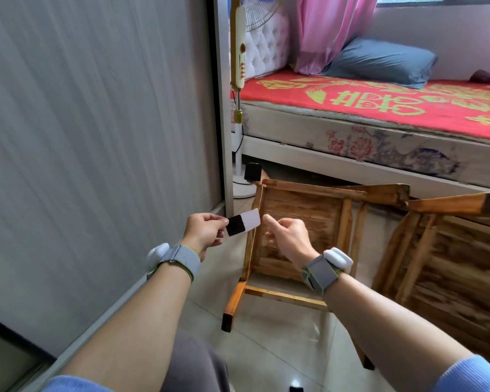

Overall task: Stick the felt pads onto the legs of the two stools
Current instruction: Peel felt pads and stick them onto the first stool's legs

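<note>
Left hand (203, 232): fingers pinch a backing sheet (243, 224) carrying one black felt pad (236, 225). Right hand (287, 236): loosely curled, empty, just beside the sheet. Two wooden stools (303, 230) (441, 250) lie tipped on the floor, beside the bed (379, 123).

I am seeing two wooden stools, the near stool (300, 222) and the far stool (447, 250). I am counting one pad sheet (243, 223), one pillow (379, 62) and one fan (239, 52).
</note>
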A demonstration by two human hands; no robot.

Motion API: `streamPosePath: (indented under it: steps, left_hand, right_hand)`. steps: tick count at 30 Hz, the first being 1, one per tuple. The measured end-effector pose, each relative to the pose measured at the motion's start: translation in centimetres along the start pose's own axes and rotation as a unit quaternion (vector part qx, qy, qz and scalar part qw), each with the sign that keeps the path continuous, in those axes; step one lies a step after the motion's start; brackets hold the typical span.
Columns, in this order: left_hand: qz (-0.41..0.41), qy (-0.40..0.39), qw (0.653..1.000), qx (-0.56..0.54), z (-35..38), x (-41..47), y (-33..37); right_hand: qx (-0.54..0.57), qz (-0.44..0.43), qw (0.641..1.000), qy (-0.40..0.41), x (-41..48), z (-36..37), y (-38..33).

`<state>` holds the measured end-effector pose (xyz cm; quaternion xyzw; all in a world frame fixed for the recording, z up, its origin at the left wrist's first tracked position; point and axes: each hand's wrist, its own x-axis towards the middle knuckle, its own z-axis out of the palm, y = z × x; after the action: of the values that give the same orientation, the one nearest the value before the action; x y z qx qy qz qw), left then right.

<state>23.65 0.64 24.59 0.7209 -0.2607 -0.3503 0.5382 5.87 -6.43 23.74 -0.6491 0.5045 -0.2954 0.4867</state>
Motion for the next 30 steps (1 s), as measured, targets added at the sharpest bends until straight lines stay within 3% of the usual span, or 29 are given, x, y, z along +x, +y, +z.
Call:
streamPosePath:
  steps: [5,14,20,25,30]
  left_hand:
    - [-0.025,-0.027,0.999,-0.018,0.4,-0.8,0.7]
    - [-0.024,-0.118,0.990,0.072,0.6,-1.9,0.7]
    - [-0.026,-0.188,0.977,0.101,1.3,-2.9,-0.2]
    - [-0.019,-0.159,0.985,0.068,0.8,-2.5,-0.1]
    - [-0.016,-0.188,0.976,0.109,0.6,-2.2,0.0]
  right_hand:
    - [0.087,0.050,0.992,-0.080,-2.9,0.6,0.5]
    - [0.137,0.032,0.989,-0.036,-3.5,-0.4,-0.4]
    - [0.116,0.028,0.992,-0.036,-4.2,-1.4,0.6]
    - [0.065,-0.008,0.994,-0.087,-4.6,-1.5,0.9]
    - [0.058,-0.024,0.992,-0.110,-4.8,-1.6,1.7]
